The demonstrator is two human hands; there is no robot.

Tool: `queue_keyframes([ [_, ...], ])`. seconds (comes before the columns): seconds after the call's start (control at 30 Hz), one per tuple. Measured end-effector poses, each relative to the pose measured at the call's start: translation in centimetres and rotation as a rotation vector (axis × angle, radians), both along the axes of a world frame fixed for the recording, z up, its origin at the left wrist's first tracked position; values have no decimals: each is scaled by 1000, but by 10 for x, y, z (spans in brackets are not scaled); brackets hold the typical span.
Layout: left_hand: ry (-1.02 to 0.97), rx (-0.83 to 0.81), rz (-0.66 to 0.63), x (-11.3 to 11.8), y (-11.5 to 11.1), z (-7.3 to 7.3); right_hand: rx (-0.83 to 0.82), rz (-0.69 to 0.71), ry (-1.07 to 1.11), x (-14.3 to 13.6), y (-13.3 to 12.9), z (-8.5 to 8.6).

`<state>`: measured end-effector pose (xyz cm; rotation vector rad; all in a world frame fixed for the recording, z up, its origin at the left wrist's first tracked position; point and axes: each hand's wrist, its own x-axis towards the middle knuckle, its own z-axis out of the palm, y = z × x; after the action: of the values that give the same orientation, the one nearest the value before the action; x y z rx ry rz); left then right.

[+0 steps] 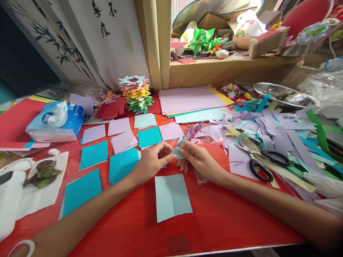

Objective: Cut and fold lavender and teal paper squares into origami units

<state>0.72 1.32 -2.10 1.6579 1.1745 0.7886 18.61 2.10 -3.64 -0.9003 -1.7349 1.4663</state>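
Note:
Between my two hands is a small folded piece of pale blue paper (178, 149), held above the red table (214, 221). My left hand (158, 157) pinches its left side with thumb and forefinger. On its right side, my right hand (195, 154) grips it, some fingers curled underneath. Nearer to me lies a creased pale blue paper sheet (173, 198) with a ragged lower edge. To the left of my hands are stacks of cut paper, among them a teal stack (123, 165) and a lilac stack (171, 131).
A ringed tower of folded paper (136, 93) stands at the back, beside large lilac sheets (190, 98). Black-handled scissors (261, 170) lie among paper strips (289, 142) on the right. A tissue pack (56, 121) sits left, and a metal bowl (284, 93) back right.

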Motion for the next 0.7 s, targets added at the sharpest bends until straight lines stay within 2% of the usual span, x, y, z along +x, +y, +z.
queue_keyframes([
  [0.1, -28, -2, -2, 1, -1, 0, -15, 33, -18, 0, -2, 0],
  [0.37, -34, -25, 43, 1, -3, 0, -20, -47, 37, 0, -2, 0],
  [0.7, -53, 62, 68, 1, 0, -2, -73, -100, 110, 0, 2, 0],
])
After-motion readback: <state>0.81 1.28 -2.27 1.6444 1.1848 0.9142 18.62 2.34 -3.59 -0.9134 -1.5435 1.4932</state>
